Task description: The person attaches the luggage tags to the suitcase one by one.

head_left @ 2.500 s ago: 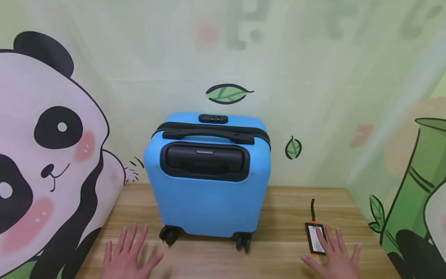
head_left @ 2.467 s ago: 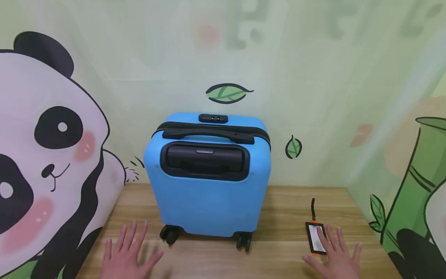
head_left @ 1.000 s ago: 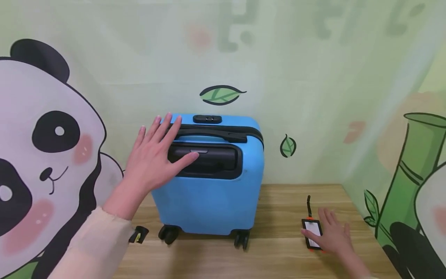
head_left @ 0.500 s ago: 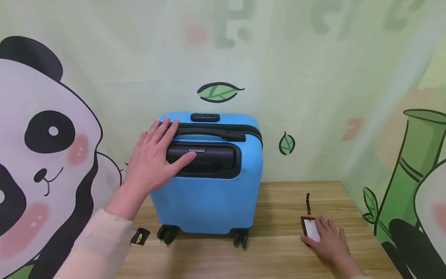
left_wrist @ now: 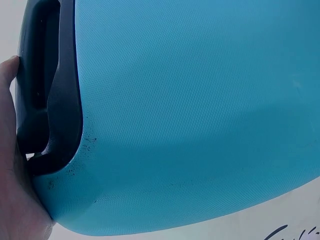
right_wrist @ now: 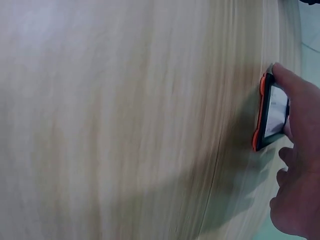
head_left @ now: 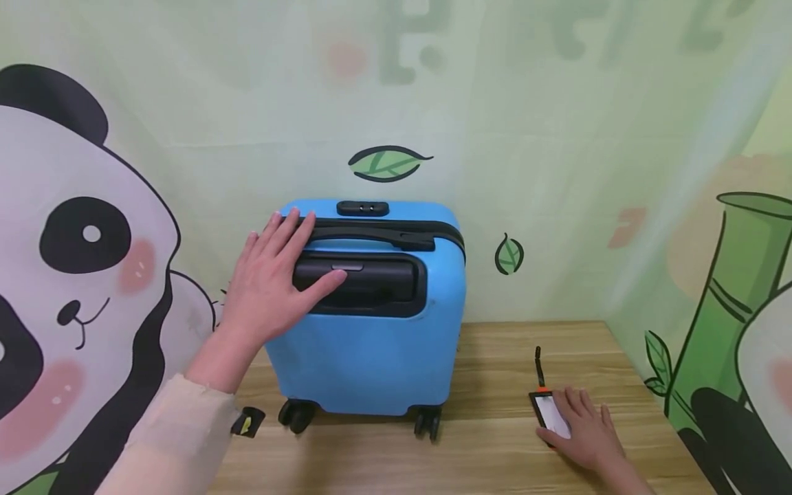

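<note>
A light blue hard-shell suitcase (head_left: pixel 371 361) stands upright on its black wheels, its black carry handle (head_left: pixel 365 235) folded flat on top. My left hand (head_left: pixel 262 289) rests on its upper left corner, fingers straight over the top edge and thumb across the recessed pull handle (head_left: pixel 371 282). In the left wrist view the blue shell (left_wrist: pixel 190 100) fills most of the picture. At right, my right hand (head_left: pixel 584 430) holds a black-framed luggage tag (head_left: pixel 553 414) with a white card, orange ends and a black strap. The right wrist view shows the thumb on the tag's edge (right_wrist: pixel 265 107).
The wooden tabletop (head_left: pixel 495 447) meets a pale green printed backdrop (head_left: pixel 557 172) behind the suitcase. A small black item with a yellow mark (head_left: pixel 249 421) shows beside the left sleeve. A large printed panda (head_left: pixel 74 275) covers the left side.
My left hand has risen from the table to the suitcase's upper left corner. My right hand has moved onto the luggage tag, which has turned slightly and shifted left.
</note>
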The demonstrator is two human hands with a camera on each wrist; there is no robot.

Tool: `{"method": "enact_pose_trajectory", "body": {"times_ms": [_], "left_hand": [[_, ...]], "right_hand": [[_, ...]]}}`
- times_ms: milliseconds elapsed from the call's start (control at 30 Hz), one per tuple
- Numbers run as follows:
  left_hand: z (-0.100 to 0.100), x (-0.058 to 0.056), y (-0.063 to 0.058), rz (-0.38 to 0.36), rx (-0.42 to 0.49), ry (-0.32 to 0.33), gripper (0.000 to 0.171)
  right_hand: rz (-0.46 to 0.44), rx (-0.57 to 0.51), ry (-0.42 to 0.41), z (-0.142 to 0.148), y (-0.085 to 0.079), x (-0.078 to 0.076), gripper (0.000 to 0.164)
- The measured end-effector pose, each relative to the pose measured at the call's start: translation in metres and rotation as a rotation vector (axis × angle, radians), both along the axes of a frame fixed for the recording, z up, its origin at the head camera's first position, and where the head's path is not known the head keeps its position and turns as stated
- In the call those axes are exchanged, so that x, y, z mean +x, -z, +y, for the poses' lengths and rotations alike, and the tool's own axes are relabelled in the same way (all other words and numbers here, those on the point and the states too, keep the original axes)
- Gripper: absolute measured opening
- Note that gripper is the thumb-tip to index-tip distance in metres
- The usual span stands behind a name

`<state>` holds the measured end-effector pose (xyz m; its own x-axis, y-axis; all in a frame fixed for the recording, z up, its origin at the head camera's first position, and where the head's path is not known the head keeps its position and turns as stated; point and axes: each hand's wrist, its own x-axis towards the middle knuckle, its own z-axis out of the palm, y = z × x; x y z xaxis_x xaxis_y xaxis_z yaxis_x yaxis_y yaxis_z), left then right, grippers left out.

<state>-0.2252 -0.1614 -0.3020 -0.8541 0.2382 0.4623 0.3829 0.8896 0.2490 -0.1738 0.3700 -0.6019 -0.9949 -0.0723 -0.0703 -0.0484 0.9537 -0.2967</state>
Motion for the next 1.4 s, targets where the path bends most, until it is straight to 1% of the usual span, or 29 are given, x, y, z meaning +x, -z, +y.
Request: {"method": "enact_pose_trajectory", "body": {"times_ms": [133, 300, 367, 467, 533, 700, 767, 900, 967, 1100, 1200, 1267, 1400], "left_hand": [[-0.001, 0.0, 0.0, -0.004, 0.002, 0.003, 0.095], [-0.002, 0.001, -0.001, -0.005, 0.001, -0.001, 0.095], [-0.002, 0.001, -0.001, -0.004, 0.0, -0.003, 0.095], [-0.002, 0.001, -0.002, -0.002, -0.002, -0.004, 0.095], [-0.003, 0.001, -0.002, -0.004, -0.003, -0.005, 0.095], [-0.003, 0.002, -0.002, -0.01, -0.004, -0.009, 0.095], [-0.003, 0.002, -0.001, -0.011, -0.004, -0.011, 0.095], [-0.002, 0.002, -0.001, -0.013, -0.006, -0.011, 0.095], [-0.001, 0.001, 0.0, -0.01, -0.007, -0.011, 0.095], [-0.001, 0.001, 0.0, -0.008, -0.008, -0.01, 0.095], [0.0, 0.001, 0.001, -0.008, -0.007, -0.008, 0.095], [0.0, 0.001, 0.001, -0.007, -0.006, -0.009, 0.095], [0.001, 0.001, 0.0, -0.003, -0.006, -0.011, 0.095]], "right_hand": [[0.021, -0.018, -0.048, 0.004, 0.0, 0.006, 0.094], [0.018, -0.036, -0.114, 0.009, -0.002, 0.009, 0.087], [0.022, -0.032, -0.144, 0.011, -0.003, 0.009, 0.086], [0.019, -0.045, -0.154, 0.011, -0.004, 0.009, 0.089], [0.035, -0.053, -0.147, 0.01, -0.004, 0.008, 0.094], [0.06, -0.118, -0.065, 0.004, -0.004, 0.006, 0.117], [0.05, -0.134, -0.033, 0.002, -0.004, 0.005, 0.124], [0.045, -0.136, -0.003, 0.002, -0.001, 0.003, 0.127], [0.049, -0.13, -0.005, 0.003, 0.003, 0.002, 0.123], [0.048, -0.096, -0.013, 0.005, 0.009, 0.002, 0.11], [0.042, -0.081, -0.008, 0.005, 0.009, 0.002, 0.102], [0.041, -0.091, -0.001, 0.004, 0.009, 0.002, 0.099], [0.075, -0.111, -0.003, 0.0, 0.007, 0.004, 0.087]]}}
